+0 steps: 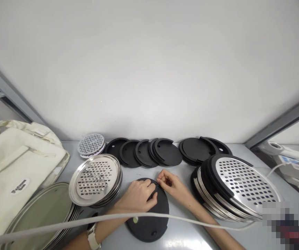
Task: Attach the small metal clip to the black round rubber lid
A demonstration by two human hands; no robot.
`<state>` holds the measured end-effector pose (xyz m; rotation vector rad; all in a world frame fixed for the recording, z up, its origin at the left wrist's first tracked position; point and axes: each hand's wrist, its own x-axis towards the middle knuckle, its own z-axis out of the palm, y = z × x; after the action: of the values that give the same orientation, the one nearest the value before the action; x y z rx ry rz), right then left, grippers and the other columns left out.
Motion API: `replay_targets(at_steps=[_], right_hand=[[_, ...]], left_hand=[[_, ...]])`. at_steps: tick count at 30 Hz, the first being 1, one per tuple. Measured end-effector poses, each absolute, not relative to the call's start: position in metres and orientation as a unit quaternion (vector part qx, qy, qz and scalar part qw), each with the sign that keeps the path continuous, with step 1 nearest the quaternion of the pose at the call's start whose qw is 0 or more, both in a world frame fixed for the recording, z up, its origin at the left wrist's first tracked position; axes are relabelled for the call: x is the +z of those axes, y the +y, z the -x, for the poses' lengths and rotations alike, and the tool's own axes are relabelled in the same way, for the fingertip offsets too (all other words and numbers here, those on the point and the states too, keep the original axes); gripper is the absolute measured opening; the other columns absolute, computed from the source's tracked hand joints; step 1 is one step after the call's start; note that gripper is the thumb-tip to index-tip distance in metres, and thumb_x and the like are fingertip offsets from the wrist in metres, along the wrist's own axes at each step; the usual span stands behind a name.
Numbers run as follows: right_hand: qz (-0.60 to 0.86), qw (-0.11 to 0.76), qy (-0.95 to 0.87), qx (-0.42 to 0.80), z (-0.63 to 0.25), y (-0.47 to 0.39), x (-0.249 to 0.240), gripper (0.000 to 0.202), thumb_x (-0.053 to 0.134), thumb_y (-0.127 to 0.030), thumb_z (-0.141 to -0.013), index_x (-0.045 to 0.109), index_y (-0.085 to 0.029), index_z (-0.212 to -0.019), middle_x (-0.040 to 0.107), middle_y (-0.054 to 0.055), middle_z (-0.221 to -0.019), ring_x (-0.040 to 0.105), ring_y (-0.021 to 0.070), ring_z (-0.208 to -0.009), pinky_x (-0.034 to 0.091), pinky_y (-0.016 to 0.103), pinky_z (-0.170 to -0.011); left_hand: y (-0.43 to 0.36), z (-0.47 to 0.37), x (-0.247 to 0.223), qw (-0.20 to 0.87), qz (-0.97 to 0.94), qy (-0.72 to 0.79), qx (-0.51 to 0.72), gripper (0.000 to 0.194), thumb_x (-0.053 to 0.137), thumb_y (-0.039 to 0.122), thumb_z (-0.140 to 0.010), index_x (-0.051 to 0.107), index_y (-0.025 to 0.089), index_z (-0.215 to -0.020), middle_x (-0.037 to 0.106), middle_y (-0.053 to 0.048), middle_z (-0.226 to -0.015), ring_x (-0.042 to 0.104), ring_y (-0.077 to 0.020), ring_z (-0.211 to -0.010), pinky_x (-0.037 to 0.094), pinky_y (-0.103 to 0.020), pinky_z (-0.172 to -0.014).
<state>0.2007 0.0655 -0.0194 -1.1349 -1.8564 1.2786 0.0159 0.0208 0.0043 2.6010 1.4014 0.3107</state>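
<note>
A round black plate lies on the table in front of me, with a green dot and a small hole near its lower part. My left hand rests on its upper part, fingers curled down on it and the thumb bent beside them. At the far right edge of that plate is my right hand, with thumb and forefinger pinched together. Whatever may be between those fingertips is too small to make out.
Left stands a stack of perforated metal grater discs, with olive round plates and a cream bag beyond. Black plates line the wall. A grater stack with black rims stands right. A white cable crosses in front.
</note>
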Motion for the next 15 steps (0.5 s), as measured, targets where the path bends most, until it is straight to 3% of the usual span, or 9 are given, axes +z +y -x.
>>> replay_targets(at_steps=[15], right_hand=[[0.43,0.31,-0.717,0.452,-0.1988,0.0638,-0.02,0.023,0.05,-0.039,-0.09,0.053,-0.018,-0.081,0.048,-0.004,-0.063,0.044,0.0121,-0.059,0.035,0.024,-0.056]], left_hand=[[0.0304,-0.0067,0.0114,0.067,-0.908,0.397,0.116,0.01,0.052,0.026,-0.085,0.055,0.018,-0.081,0.058,-0.002,-0.08,0.058,-0.0167,-0.072,0.043,-0.027,-0.065]])
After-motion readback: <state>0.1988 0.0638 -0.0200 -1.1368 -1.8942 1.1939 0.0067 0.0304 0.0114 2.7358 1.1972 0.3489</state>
